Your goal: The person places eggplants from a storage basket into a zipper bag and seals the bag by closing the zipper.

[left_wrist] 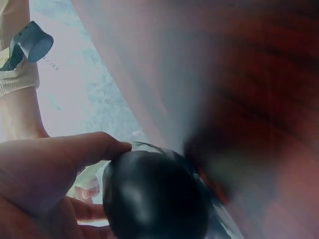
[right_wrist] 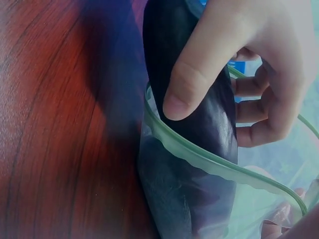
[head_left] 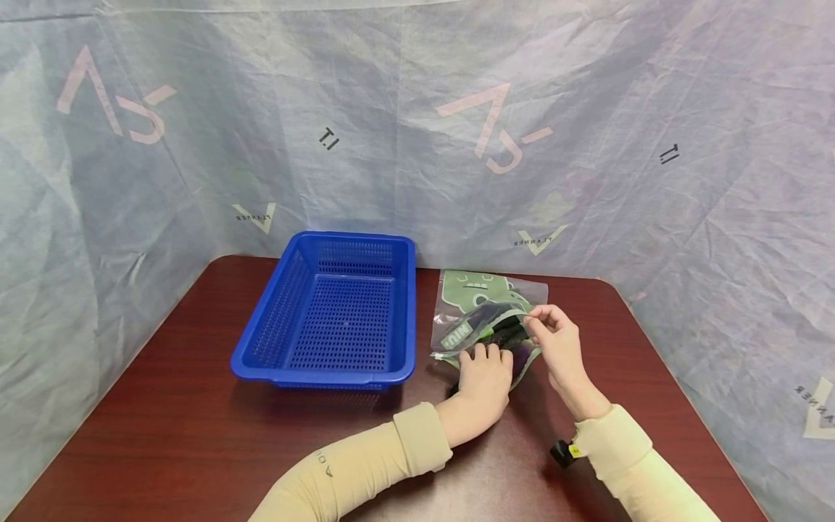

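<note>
A clear zip bag (head_left: 479,293) with a green cartoon print lies at the table's back right, its green-edged mouth spread toward me. My left hand (head_left: 483,380) grips a long, glossy, dark eggplant (right_wrist: 214,119), which is partly inside the bag's mouth. The left wrist view shows the eggplant's rounded end (left_wrist: 154,199) under the thumb. My right hand (head_left: 557,348) pinches the right side of the bag's mouth between thumb and finger. Dark contents with a bit of bright green show within the bag; the left hand hides part of them.
Left of the bag stands a blue perforated plastic basket (head_left: 329,379), with nothing visible inside. The dark red wooden table (head_left: 196,435) is bordered by grey printed cloth (head_left: 365,181) at the back and sides. A black device (head_left: 562,454) is at my right wrist.
</note>
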Action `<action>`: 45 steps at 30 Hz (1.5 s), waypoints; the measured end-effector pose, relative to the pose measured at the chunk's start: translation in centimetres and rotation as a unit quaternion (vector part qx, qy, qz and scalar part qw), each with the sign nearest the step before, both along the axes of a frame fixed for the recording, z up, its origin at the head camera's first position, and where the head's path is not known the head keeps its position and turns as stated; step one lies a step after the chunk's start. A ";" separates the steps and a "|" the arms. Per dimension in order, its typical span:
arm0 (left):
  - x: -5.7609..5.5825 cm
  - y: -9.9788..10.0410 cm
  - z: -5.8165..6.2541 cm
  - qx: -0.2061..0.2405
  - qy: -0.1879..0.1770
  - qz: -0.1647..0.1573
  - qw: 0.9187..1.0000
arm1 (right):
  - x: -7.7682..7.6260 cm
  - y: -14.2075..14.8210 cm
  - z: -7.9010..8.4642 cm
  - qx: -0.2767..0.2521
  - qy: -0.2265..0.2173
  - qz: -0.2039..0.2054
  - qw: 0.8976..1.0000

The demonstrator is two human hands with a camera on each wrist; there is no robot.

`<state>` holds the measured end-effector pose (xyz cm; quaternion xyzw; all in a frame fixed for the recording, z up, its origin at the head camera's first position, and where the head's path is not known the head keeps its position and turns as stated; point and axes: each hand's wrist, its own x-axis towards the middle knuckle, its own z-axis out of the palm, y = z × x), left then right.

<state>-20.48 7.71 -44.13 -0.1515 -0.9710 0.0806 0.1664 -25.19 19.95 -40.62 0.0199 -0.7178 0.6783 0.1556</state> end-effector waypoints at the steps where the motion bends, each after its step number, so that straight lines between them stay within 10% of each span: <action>1: -0.1 0.0 0.0 0.001 0.005 -0.001 1.000 | 0.0 0.0 0.0 -0.001 0.000 0.001 1.000; 30: -1.6 1.8 0.1 0.012 -0.063 0.015 0.998 | 0.2 -0.4 0.5 -0.012 0.004 0.007 1.000; 45: 0.4 -1.1 0.9 0.055 -0.019 -0.089 0.994 | 0.0 -0.1 0.5 -0.010 0.002 0.011 1.000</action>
